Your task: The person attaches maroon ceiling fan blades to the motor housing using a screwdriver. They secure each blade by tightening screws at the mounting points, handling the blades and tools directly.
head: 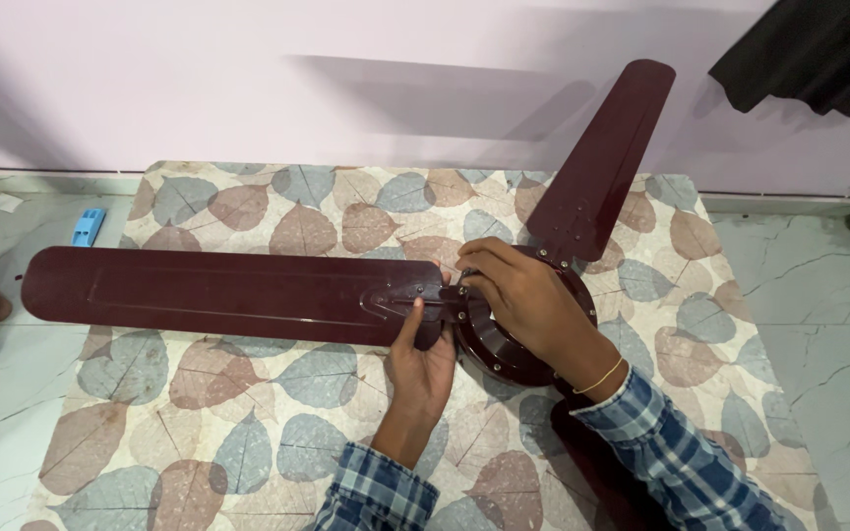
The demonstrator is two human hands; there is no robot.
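From where I look down, no screen, sign or label shows; the only possible package is a small flat light-blue oblong item on the marble floor at far left, near the wall.

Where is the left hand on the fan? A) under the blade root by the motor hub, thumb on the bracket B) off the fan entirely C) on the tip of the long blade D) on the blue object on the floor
A: the left hand cups the blade root beside the motor hub, thumb up on the bracket; the right hand rests on the hub.
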